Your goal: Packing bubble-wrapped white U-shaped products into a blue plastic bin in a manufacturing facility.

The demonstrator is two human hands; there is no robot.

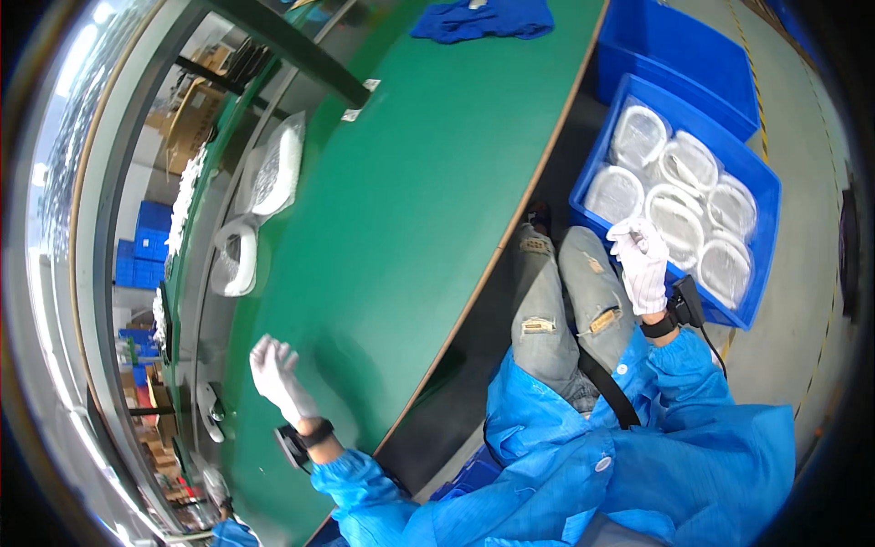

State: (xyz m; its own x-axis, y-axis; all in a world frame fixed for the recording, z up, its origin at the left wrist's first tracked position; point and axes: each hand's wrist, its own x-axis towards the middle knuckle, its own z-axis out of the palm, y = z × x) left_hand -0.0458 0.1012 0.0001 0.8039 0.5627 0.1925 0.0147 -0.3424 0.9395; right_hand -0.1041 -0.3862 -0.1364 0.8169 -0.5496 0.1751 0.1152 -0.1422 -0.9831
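Observation:
My left hand (281,376), in a white glove, hovers at or just above the green tabletop (392,228), fingers loosely bent and slightly apart, with nothing visible in them. My right hand (640,260), gloved in white too, is at the near left edge of a blue bin (764,237). Its fingers are curled together; whether they grip anything is hidden. Inside the bin lie several white oval rings in clear plastic bags; one bagged ring (673,217) is right beside my right fingers. Black straps with small dark devices sit on both wrists.
Behind the filled bin stands another blue bin (679,55). A blue cloth (483,20) lies at the table's far end. Along the table's left side are a bagged white part (278,169), another white ring (241,260) and a small white piece (210,412). A dark post (301,55) rises from the table.

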